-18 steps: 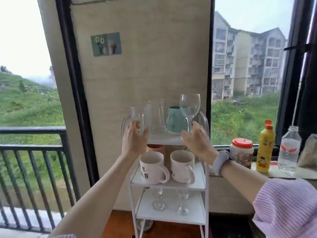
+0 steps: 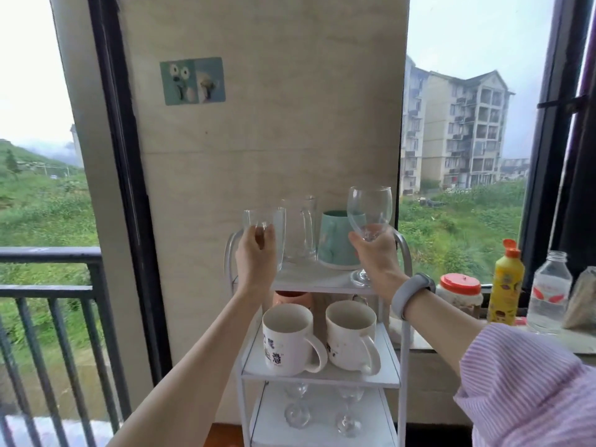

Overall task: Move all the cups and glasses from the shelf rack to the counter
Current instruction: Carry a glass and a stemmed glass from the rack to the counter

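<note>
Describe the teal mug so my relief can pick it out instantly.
Find the white shelf rack against the beige wall. On its top tier, between the clear handled glass mug and the wine glass, stands the teal mug, the only opaque piece there.

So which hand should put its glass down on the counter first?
Probably the right hand: it grips the wine glass nearest the counter on the right. The left hand, holding a tumbler, would have to cross over.
</note>
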A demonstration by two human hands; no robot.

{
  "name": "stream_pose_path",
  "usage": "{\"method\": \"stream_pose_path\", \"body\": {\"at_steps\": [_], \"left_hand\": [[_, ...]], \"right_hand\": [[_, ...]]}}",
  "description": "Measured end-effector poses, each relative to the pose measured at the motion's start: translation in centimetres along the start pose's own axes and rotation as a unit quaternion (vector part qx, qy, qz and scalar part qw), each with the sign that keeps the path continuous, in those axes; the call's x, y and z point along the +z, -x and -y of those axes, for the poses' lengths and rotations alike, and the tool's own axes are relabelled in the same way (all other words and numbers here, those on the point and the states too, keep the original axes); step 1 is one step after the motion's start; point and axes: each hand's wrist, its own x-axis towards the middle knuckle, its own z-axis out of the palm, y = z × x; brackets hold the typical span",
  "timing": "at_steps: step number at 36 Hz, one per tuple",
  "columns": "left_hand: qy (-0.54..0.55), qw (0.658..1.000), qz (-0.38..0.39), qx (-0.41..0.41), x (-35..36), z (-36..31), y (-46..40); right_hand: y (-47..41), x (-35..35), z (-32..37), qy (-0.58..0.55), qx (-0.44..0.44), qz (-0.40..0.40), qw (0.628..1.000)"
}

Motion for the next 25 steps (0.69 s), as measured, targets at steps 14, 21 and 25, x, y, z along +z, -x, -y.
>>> {"method": "stream_pose_path", "body": {"at_steps": [14, 21, 25], "left_hand": [[0.104, 0.992, -0.007, 0.072, -1.8, -2.5, 4.0], [0.121, 0.988, 0.091, 0.040, -1.3, -2.0, 9.8], [0.129, 0.978, 0.157, 0.044, 0.0, -1.5, 13.2]], "right_hand": [[6.1, -2.7, 2.9, -0.058, -0.076, 0.058, 0.994], [11.5, -7.3, 1.3, -0.039, -0.076, 0.098, 0.992], [13.7, -10.6, -0.9, 0.006, -0.043, 0.068, 0.997]]}}
